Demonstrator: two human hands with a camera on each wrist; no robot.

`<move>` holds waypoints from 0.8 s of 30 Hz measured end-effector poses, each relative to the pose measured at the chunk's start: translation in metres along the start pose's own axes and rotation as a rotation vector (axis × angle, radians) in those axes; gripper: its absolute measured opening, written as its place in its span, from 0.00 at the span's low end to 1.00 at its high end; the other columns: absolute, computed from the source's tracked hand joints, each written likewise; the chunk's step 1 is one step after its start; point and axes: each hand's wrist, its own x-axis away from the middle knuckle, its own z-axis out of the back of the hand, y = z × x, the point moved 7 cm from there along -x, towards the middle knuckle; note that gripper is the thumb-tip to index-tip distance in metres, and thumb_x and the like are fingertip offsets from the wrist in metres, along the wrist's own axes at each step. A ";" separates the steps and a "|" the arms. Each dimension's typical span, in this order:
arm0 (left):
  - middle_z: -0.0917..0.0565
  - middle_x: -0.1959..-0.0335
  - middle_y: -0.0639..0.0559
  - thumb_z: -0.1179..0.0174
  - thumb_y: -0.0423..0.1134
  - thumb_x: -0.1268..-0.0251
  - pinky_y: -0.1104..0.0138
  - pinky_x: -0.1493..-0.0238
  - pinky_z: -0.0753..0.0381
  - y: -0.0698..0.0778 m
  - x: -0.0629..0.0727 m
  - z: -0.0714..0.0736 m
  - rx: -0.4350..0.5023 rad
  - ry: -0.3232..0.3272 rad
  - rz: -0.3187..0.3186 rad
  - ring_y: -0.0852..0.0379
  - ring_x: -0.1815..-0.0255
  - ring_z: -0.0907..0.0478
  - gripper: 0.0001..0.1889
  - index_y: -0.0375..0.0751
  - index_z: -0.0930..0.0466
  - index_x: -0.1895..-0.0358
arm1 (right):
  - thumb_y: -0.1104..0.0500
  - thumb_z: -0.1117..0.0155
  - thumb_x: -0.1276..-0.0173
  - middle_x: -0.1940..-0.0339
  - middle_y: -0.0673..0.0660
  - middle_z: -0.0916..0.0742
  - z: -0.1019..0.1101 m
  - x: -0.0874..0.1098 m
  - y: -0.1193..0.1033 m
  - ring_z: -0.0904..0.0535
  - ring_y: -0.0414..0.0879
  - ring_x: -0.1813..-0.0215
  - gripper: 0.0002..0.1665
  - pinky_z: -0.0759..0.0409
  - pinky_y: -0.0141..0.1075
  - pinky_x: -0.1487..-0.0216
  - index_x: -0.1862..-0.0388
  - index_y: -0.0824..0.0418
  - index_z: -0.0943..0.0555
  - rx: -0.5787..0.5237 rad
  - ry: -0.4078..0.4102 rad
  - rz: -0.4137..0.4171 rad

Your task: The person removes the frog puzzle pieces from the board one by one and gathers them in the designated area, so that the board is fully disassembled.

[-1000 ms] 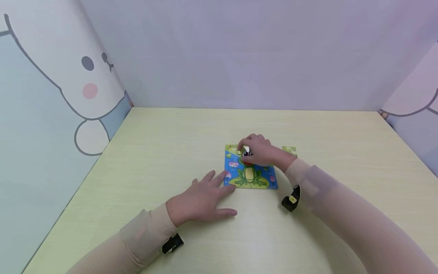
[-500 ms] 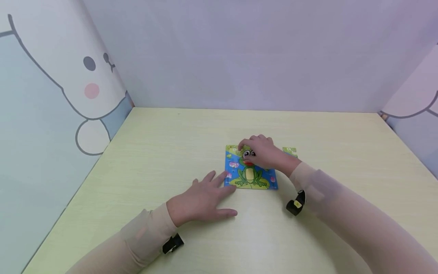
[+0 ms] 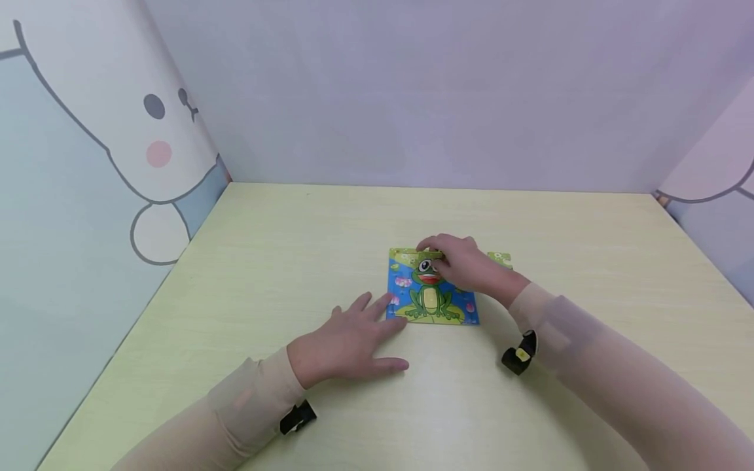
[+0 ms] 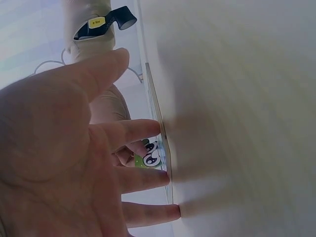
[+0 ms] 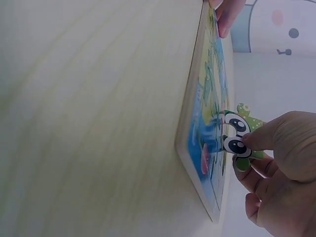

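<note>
The board [image 3: 432, 315] lies flat on the pale worktop [image 3: 294, 248], its frog picture in greens and blues with pink flowers. The right hand [image 3: 462, 263] reaches over the board's far right part, its thumb and fingers pinching the eye piece [image 5: 237, 125], which shows two big white-and-black eyes on green. In the right wrist view this piece stands roughly on edge to the board, over the frog picture; whether its lower edge touches the board I cannot tell. The left hand [image 3: 347, 343] has its fingers straight and spread, the fingertips at the board's left edge and near left corner, while the thumb points right, apart from the board, on the near side. A loose piece [image 3: 499, 258], green with pale spots, lies just beyond the right wrist, to the right of the board and apart from it, partly hidden by the arm. Both arms wear beige sleeves [image 3: 253, 405], with a small black device [image 3: 297, 417] at each wrist. Behind the worktop rises a plain pale wall [image 3: 412, 98], and the left wall [image 3: 59, 196] carries a cartoon animal with a pink cheek.
</note>
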 end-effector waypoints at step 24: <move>0.42 0.14 0.43 0.43 0.70 0.30 0.25 0.30 0.37 0.002 -0.001 0.003 -0.039 0.002 -0.006 0.31 0.16 0.46 0.37 0.59 0.29 0.23 | 0.65 0.36 0.23 0.48 0.56 0.10 0.005 0.008 0.004 0.14 0.49 0.53 0.19 0.14 0.47 0.49 0.36 0.57 0.15 -0.090 0.075 0.120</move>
